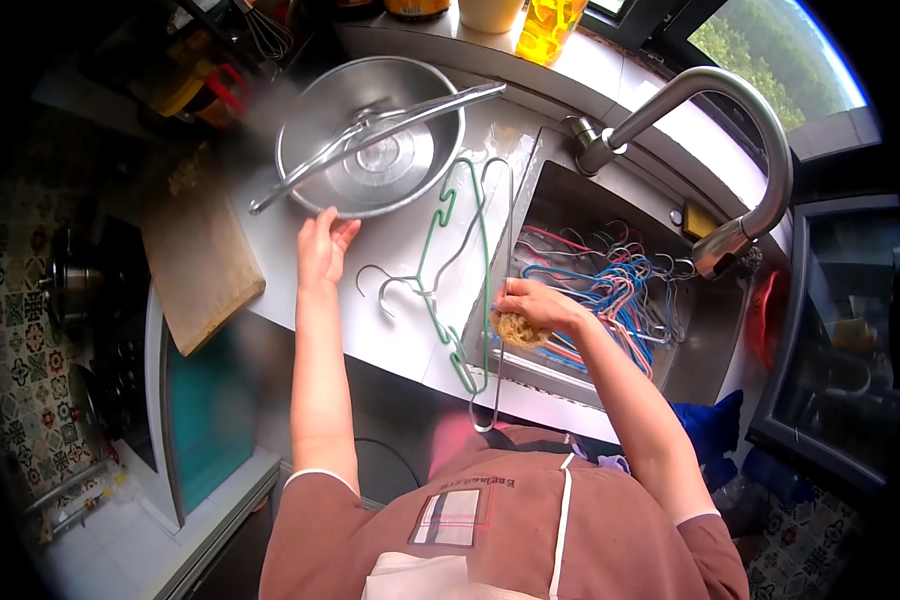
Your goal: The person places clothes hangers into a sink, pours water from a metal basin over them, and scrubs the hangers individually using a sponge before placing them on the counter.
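Note:
My right hand [532, 304] is closed on a tan, fibrous scrubber [519, 331] at the sink's left edge. The scrubber is against or right beside the long bar of a grey metal hanger [511, 215]; the fingers hide the exact contact. Beside it, partly overlapping, is a green hanger [487, 240], both hooks pointing left. My left hand [325, 247] is open, palm up and fingers spread, just below the rim of a steel basin [410, 165]. A long shiny metal piece [390, 130], apparently a hanger, lies across the basin.
Blue, pink and white hangers [620, 285] lie heaped in the sink [695, 365] under a curved faucet [770, 130]. A wooden cutting board [205, 255] sits at the counter's left. A yellow bottle [550, 30] stands on the sill, and a sponge [705, 222] lies behind the sink.

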`<state>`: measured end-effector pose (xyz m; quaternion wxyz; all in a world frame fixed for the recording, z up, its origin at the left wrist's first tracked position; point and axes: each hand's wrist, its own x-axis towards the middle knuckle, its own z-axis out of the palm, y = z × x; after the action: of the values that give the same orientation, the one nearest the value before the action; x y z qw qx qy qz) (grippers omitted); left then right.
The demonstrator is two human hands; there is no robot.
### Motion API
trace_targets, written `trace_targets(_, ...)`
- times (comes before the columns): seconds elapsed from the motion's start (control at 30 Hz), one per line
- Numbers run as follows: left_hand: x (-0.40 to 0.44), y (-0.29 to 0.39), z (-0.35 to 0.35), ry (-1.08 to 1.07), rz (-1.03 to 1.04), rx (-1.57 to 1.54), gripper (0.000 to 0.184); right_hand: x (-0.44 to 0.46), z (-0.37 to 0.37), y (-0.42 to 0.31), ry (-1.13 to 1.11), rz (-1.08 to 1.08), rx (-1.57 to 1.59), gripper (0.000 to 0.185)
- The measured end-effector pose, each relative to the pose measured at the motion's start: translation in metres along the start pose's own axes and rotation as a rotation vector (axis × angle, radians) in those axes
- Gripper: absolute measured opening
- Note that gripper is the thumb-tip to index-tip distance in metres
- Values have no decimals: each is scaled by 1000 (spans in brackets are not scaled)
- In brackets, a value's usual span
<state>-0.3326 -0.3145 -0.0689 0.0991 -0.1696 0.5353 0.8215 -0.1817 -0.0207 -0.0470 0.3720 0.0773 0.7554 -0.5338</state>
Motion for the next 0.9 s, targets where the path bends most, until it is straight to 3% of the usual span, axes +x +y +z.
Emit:
trace_targets(0.07, 1, -1, 5, -7, 7, 19, 26, 15, -1, 0, -41, 52, 59, 21)
trace_targets(0.17, -29, -18, 0, 122, 232, 514, 38, 35, -7, 1, -95, -31, 32, 21)
trace_targets(0.2, -52, -19, 4, 98, 220, 821, 48, 40, -7, -3, -96, -10, 51, 22)
trace_targets(0.27, -78, -50, -13, -88, 561, 1417, 51, 52, -2, -5, -25, 38, 98, 26)
trace_targets(0.3, -93, -52, -6, -186, 599, 1492, 48, 57, -2, -2, 33, -35, -47, 33)
trace_targets(0.33, -98, -60, -10, -179, 626, 1548, 47, 62, -1, 2, 101, -98, -196, 40)
trace_targets(0.37, -97, -71, -15, -175, 657, 1600, 46, 62, 3, -2, 243, 47, -23, 43)
trace_targets(0.47, -75, -88, -26, -63, 694, 1614, 42, 38, 11, -5, 416, 70, -248, 53)
trace_targets(0.57, -64, -78, -24, -116, 711, 1608, 30, 8, 18, -2, 527, 151, -318, 45)
trace_targets(0.7, -55, -66, -22, -158, 684, 1622, 21, 0, 40, 26, 206, 166, -300, 40)
trace_targets(0.9, -6, -50, -28, -136, 772, 1659, 16, 11, 76, 1, 91, 124, -218, 40)
